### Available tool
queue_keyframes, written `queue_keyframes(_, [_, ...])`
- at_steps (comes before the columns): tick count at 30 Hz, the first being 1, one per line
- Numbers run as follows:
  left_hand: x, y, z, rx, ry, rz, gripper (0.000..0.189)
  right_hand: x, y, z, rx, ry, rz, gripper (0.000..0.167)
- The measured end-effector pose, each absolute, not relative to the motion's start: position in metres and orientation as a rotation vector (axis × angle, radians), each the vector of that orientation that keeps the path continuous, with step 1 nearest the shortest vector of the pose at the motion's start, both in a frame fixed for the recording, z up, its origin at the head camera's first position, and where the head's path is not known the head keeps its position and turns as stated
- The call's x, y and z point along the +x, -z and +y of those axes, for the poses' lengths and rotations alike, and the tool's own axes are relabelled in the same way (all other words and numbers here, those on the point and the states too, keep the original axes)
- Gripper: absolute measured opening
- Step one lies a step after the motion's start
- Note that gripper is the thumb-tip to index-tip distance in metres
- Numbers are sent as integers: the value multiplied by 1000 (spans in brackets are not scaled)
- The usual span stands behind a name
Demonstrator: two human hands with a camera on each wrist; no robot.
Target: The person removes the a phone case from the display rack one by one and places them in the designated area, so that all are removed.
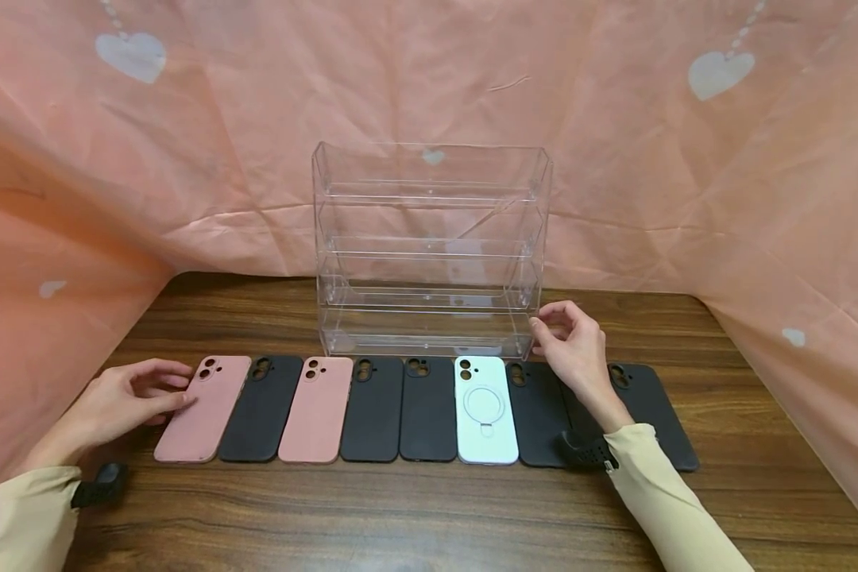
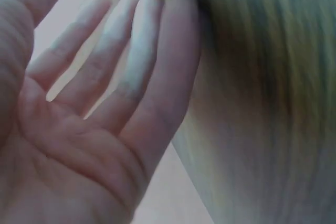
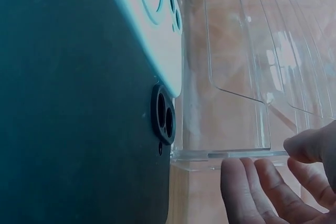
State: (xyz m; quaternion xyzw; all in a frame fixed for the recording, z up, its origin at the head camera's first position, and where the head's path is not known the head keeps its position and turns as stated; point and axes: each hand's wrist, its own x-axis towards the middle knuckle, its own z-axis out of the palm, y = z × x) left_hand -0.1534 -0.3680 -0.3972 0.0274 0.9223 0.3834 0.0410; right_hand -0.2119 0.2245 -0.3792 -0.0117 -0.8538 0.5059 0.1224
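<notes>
A row of phone cases lies before a clear tiered rack (image 1: pixel 429 346). My left hand (image 1: pixel 125 401) is at the left end, its bent fingers and thumb at the edge of a pink phone case (image 1: pixel 203 413). In the left wrist view, the fingers (image 2: pixel 157 72) are loosely extended; what lies at their tips is unclear. At the rack's lower right side, my right hand (image 1: pixel 575 345) touches the clear side panel (image 3: pixel 239 154) with its fingertips. A white phone case (image 1: pixel 487 445) with a ring and a black phone case (image 1: pixel 536 421) lie nearest that wrist.
Between these lie a black case (image 1: pixel 264 413), a second pink case (image 1: pixel 316 413) and two more black cases (image 1: pixel 372 417). Another black case (image 1: pixel 647 405) lies at the right end, with one partly hidden under my right arm. Pink cloth (image 1: pixel 429 79) surrounds the wooden table (image 1: pixel 293 516).
</notes>
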Motion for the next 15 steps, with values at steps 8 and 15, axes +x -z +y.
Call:
queue_keyframes(8, [-160,388,-339,231,-1130,3106,37,-207,380,229,31,-1380,-2606,24])
queue_keyframes(15, [-158,381,-304,210,-1023,3271,40,-201,382,234,219,-1085,-2665,25])
